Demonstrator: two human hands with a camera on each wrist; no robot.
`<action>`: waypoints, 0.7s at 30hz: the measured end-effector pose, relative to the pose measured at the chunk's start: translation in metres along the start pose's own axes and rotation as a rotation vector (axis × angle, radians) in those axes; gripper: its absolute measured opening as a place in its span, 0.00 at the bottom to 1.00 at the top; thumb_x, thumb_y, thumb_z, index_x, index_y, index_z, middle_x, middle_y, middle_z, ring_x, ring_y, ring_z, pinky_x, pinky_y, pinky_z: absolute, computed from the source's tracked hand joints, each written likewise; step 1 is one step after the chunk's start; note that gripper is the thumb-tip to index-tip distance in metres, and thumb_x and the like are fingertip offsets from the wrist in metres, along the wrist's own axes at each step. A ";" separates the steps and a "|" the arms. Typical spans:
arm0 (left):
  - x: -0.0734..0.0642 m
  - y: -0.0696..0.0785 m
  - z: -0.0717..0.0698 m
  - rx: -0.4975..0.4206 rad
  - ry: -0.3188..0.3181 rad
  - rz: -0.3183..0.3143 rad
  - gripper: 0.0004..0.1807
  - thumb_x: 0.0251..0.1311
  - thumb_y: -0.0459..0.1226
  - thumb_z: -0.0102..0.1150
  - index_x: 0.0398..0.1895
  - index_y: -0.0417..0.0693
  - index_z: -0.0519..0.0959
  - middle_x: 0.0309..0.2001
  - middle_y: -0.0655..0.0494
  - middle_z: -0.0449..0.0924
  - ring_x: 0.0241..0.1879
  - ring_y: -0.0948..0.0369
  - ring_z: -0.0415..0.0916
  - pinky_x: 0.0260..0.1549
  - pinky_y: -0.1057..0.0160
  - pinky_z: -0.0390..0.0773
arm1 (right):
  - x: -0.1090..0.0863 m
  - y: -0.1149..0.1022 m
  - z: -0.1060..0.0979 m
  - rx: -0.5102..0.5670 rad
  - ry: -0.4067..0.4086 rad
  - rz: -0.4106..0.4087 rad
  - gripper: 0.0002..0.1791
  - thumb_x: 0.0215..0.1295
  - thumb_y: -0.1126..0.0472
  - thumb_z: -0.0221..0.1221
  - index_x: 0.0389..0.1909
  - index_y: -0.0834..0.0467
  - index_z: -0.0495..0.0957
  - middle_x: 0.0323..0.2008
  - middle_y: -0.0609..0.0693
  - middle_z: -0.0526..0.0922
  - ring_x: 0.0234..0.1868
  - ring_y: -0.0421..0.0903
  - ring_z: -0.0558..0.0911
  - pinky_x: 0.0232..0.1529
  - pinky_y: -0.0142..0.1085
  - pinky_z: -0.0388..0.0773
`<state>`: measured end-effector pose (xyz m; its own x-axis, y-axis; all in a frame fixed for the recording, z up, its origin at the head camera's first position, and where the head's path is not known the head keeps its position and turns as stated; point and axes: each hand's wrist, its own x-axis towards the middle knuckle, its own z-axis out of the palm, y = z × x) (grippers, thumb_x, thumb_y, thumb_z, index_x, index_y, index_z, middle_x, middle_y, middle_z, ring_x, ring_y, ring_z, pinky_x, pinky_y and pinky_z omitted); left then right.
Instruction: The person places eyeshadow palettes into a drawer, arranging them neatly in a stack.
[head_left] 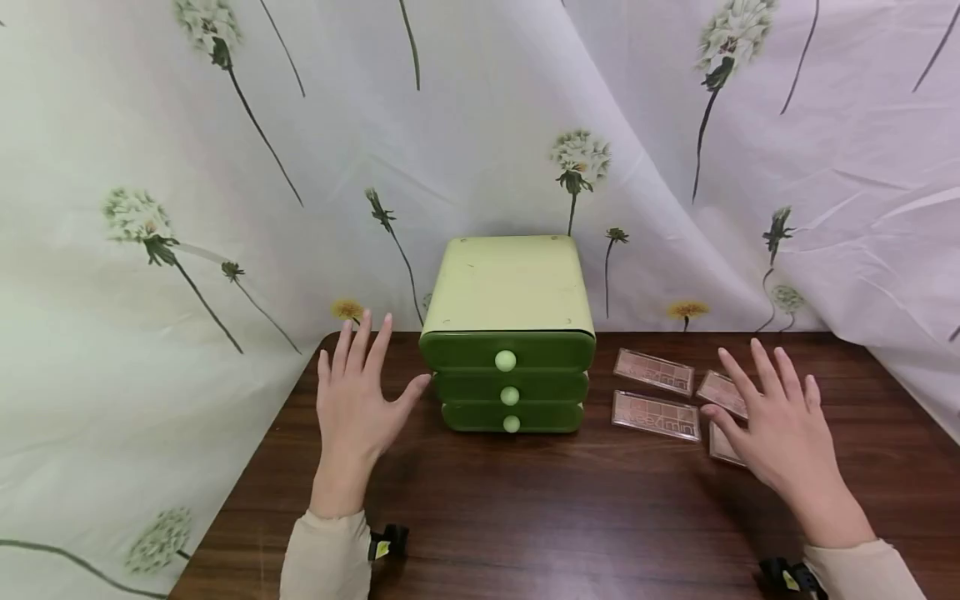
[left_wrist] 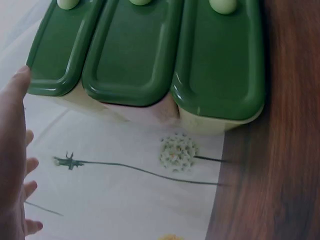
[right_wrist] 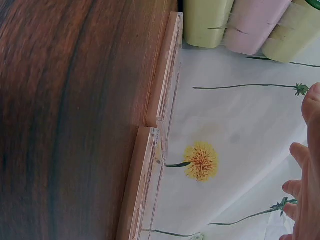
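Observation:
A small desktop drawer box (head_left: 510,283) with a pale yellow-green top and three dark green drawer fronts stands at the back middle of the table, its drawers closed. My left hand (head_left: 356,417) hovers to its left, fingers spread, thumb nearest the box and holding nothing. On the right, several flat clear-cased makeup palettes (head_left: 654,415) lie on the table. My right hand (head_left: 787,429) is spread over the rightmost ones, partly hiding them, and grips nothing. The left wrist view shows the green drawer fronts (left_wrist: 135,50) beside my left thumb. Palette edges (right_wrist: 165,75) show in the right wrist view.
The dark brown wooden table (head_left: 525,517) reaches back to a white curtain (head_left: 487,125) printed with dandelions, which also hangs along the left side. Round pale green knobs (head_left: 506,361) stick out from the drawer fronts. Both wrists carry black straps (head_left: 388,542).

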<state>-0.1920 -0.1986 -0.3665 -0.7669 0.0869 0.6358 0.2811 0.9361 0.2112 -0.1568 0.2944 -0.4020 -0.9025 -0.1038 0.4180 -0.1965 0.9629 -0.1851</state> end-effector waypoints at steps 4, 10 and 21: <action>0.005 0.001 0.005 -0.124 0.015 -0.001 0.47 0.62 0.74 0.34 0.79 0.61 0.54 0.77 0.54 0.52 0.77 0.51 0.44 0.68 0.37 0.47 | 0.000 -0.001 0.000 0.007 0.007 -0.009 0.42 0.72 0.40 0.53 0.80 0.44 0.46 0.77 0.62 0.46 0.77 0.61 0.38 0.69 0.65 0.35; 0.010 0.003 0.016 -0.406 0.028 -0.064 0.34 0.72 0.61 0.41 0.78 0.64 0.57 0.76 0.62 0.56 0.75 0.53 0.49 0.62 0.33 0.56 | 0.001 0.000 0.003 0.012 0.026 -0.031 0.41 0.71 0.41 0.55 0.79 0.45 0.50 0.77 0.62 0.48 0.77 0.62 0.42 0.67 0.67 0.40; 0.025 0.002 0.030 -1.033 -0.075 -0.145 0.26 0.77 0.40 0.42 0.76 0.52 0.61 0.73 0.55 0.63 0.72 0.61 0.56 0.68 0.48 0.56 | 0.002 -0.003 0.005 0.016 0.030 -0.044 0.40 0.71 0.43 0.56 0.79 0.46 0.52 0.76 0.62 0.50 0.76 0.63 0.45 0.64 0.69 0.45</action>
<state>-0.2282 -0.1846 -0.3726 -0.8566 0.0513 0.5134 0.5128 0.1957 0.8359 -0.1598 0.2901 -0.4048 -0.8809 -0.1384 0.4527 -0.2422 0.9534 -0.1798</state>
